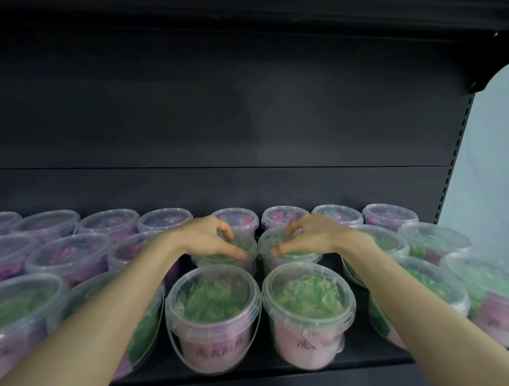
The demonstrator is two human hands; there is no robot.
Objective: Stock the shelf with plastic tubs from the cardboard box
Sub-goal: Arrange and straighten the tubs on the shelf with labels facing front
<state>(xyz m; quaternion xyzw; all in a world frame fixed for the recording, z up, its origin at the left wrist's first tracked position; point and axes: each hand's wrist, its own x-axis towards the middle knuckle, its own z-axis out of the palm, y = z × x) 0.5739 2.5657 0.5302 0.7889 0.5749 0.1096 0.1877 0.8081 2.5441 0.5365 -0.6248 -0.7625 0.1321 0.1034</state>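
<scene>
right now you are setting two green-filled tubs into the middle row of the shelf [286, 365]: the left tub [230, 253] and the right tub [286, 251] are sitting side by side, almost touching. your left hand [208, 239] and right hand [311, 234] are each cupping a lid from above, fingers curled around the rim. keep pressing straight down and be nudging them back evenly, clear of the front tubs [215, 318]. the cardboard box is not showing.

clear glossy plastic tubs [213, 310], matt dark shelf [257, 378]
</scene>
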